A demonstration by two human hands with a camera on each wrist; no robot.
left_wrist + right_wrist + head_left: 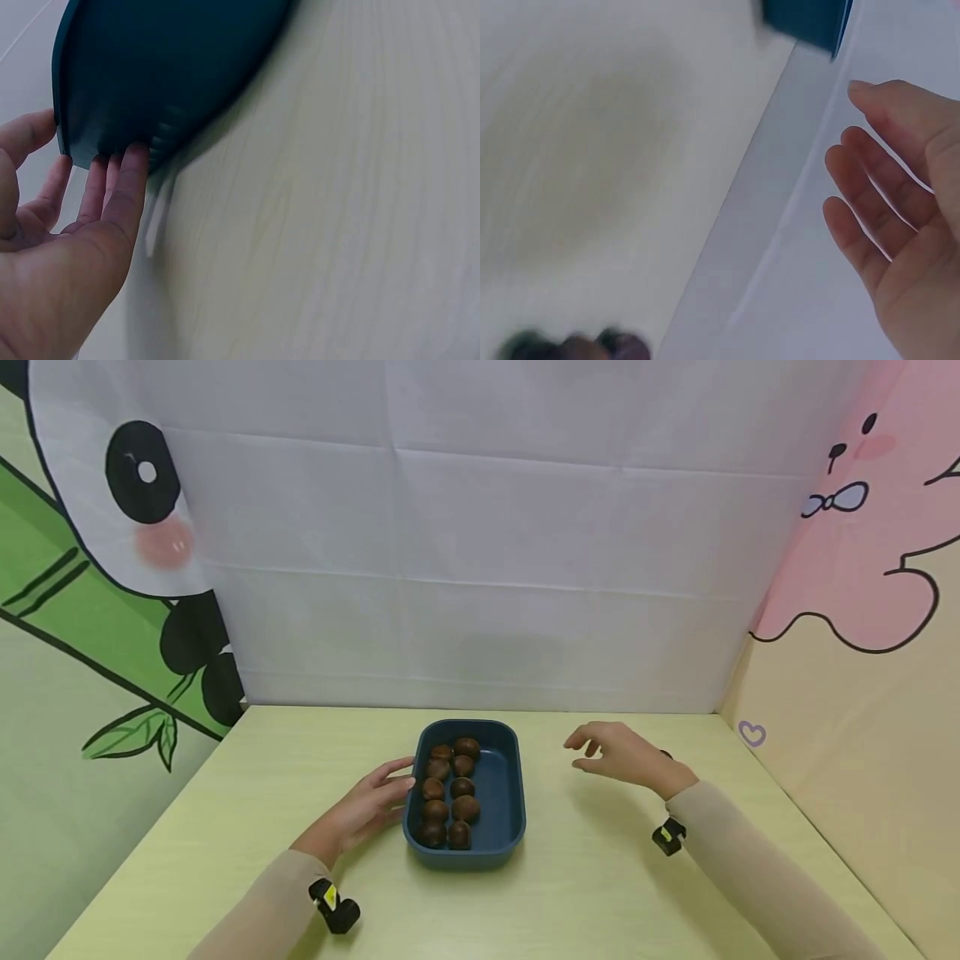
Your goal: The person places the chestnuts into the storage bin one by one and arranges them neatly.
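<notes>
A dark blue rectangular box (495, 793) with rounded corners stands on the table. Several glossy brown nuts that look like chestnuts (465, 808) lie in two rows along its left half. The left hand (367, 810) is at the box's left side, fingers extended with their tips against the outer wall. In the left wrist view, fingertips (135, 154) touch the wall of the box (165, 60), the thumb near its rim. To the right of the box, the right hand (618, 752) hovers over the table, fingers loosely bent and holding nothing.
The pale yellow table (570, 902) reaches back to a white cloth wall (495, 527). Cartoon-printed panels flank it, a panda (82, 468) at left and a pink animal (862, 568) at right. Blurred dark round things (577, 349) show low in the right wrist view.
</notes>
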